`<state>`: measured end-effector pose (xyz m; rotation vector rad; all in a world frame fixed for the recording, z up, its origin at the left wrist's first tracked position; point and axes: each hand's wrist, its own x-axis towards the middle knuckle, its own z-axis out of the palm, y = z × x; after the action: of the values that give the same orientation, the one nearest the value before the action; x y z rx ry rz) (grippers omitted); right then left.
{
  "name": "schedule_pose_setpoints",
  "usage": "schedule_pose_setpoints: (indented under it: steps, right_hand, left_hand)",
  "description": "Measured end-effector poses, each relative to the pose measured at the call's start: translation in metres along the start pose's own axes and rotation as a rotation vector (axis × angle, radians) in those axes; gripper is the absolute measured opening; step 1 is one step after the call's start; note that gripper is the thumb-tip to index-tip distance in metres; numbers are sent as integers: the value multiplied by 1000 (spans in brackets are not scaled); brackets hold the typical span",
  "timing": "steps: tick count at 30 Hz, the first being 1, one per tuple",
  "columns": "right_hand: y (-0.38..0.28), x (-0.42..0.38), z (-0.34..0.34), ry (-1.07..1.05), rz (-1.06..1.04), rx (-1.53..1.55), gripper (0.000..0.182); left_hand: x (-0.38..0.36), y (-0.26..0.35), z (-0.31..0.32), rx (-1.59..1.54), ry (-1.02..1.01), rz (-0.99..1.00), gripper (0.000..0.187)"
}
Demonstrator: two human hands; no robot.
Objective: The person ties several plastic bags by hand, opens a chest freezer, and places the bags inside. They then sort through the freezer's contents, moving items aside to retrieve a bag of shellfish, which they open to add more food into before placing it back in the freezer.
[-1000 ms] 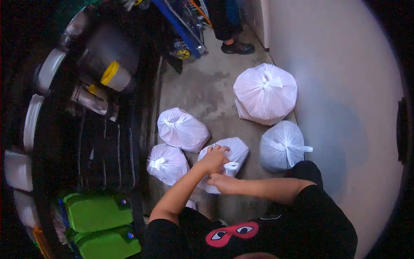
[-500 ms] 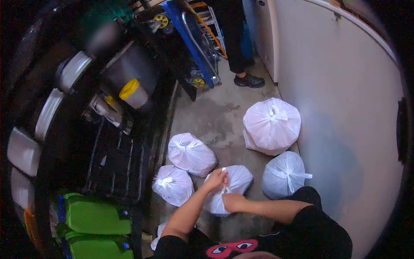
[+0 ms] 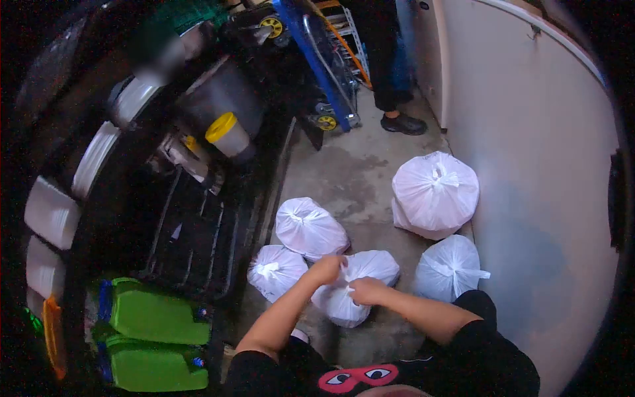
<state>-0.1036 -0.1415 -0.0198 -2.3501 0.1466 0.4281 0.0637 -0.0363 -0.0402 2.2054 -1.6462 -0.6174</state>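
A filled white plastic bag (image 3: 342,311) sits on the floor in front of me, its gathered top between my two hands. My left hand (image 3: 329,268) is closed, fingers pinching the plastic at the far left of the top. Slightly nearer and to the right, my right hand (image 3: 369,291) grips the same top. Whether the plastic is knotted there cannot be made out. Left of it stand two tied bags, a nearer white bag (image 3: 278,272) and a farther white bag (image 3: 312,226). To the right are a large tied bag (image 3: 436,198) and a smaller tied bag (image 3: 450,264).
A pale wall (image 3: 529,165) bounds the right side. Along the left run a black rack (image 3: 192,245), stacked white containers (image 3: 51,212), green jerrycans (image 3: 159,314) and a yellow-lidded tub (image 3: 228,135). A blue trolley (image 3: 317,63) and a person's shoe (image 3: 403,124) are at the back.
My right hand has moved up and a little away from my left hand at the bag's top. The whole view has shifted slightly, while the other bags stay in place.
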Motion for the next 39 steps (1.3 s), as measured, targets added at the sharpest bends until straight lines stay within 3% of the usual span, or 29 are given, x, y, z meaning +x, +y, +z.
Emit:
schedule_pose_setpoints:
  steps: [2,3,6,9,15,18,19,22,25,28,31,35,39]
  right_hand:
    - [13,6,-2,-12,26,-55,29]
    - [14,7,-7,-20,39,-82,27]
    - [15,3,-20,-10,19,-105,25]
    - [6,-3,-26,-40,-48,-176,24]
    - [23,-1,-23,104,-34,-104,22]
    - [18,-1,-30,106,-48,-122,21]
    - [12,-6,-32,108,-47,-121,21]
    - [-5,-19,-35,82,-66,-109,22]
    - [2,-16,-27,156,-78,-47,23]
    - [13,-5,-20,203,-116,31,22]
    - [6,-5,-22,231,-179,67,22]
    - [-5,-2,-29,193,-190,37,26]
    - [-5,2,-21,171,-136,-60,23]
  left_hand:
    - [-16,11,-2,494,-392,10,15]
    - [-24,13,1,491,-382,48,14]
    - [-31,18,-5,-215,-180,-38,20]
    - [-33,9,23,-901,-145,-481,27]
    - [-47,48,21,-629,-174,-343,36]
    - [-47,41,42,-718,-148,-233,38]
    - [-47,79,5,-668,-284,-434,41]
    - [-38,53,55,-302,196,153,21]
    - [-30,53,66,-364,283,-54,14]
    - [-33,57,51,-283,233,-69,17]
    - [-35,82,43,-262,503,-292,21]
    - [-34,65,53,-242,629,-226,24]
    - [-33,68,50,-171,577,-231,21]
